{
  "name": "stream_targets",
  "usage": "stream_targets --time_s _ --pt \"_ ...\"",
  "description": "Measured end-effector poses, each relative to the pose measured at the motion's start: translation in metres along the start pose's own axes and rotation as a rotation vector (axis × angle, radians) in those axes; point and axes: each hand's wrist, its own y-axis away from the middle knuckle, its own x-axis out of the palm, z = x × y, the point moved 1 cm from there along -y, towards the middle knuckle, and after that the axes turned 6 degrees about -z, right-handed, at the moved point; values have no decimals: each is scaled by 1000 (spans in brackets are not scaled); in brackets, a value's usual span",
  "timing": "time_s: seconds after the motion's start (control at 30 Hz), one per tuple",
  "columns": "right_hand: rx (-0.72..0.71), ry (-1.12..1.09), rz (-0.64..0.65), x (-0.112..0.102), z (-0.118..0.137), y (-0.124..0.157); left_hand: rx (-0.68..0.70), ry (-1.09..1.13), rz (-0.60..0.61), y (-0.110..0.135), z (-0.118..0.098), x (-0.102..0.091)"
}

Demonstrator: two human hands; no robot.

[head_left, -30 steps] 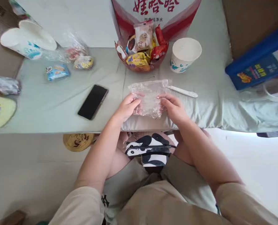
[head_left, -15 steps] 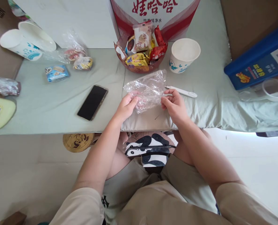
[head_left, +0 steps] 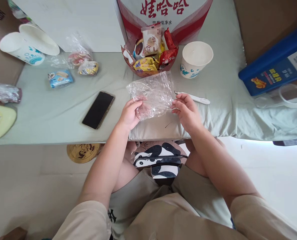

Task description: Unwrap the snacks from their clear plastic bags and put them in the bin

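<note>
1. Cloth-covered table (head_left: 119, 80): extends beneath the left hand (head_left: 130, 115) and right hand (head_left: 187, 111), and to either side.
2. Carton (head_left: 180, 20): stands well ahead of both hands.
3. Bowl (head_left: 138, 72): sits ahead of the hands, before the carton; contains wrapped snacks (head_left: 146, 64).
4. Bag (head_left: 154, 95): clear, crinkled, spread between the hands. Left thumb and fingers are clamped on its left side; right thumb and fingertips pinch its right edge.
5. Cup (head_left: 195, 66): upright, ahead of the right hand.
6. Phone (head_left: 98, 110): flat, left of the left hand.
7. White tool (head_left: 200, 99): just beyond the right hand's fingers.
</note>
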Motion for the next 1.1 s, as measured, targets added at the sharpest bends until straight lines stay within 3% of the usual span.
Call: stream_targets --time_s 0.17,0.37,0.77,0.9,1.0,1.1 --pt "58 -84 -7 3 4 4 28 -57 -36 -1 6 1" --pt "10 116 -39 3 10 6 60 -204 -25 -4 12 1" --pt "34 94 -57 -1 4 1 177 -53 -113 -11 8 -6" --pt "-15 53 -133 -4 0 -2 197 -10 -162 -12 4 -10" --pt "-19 -52 -112 -2 -1 -2 126 -56 -74 -7 5 -7" --pt "28 -106 46 2 -1 2 42 -105 73 0 9 1"
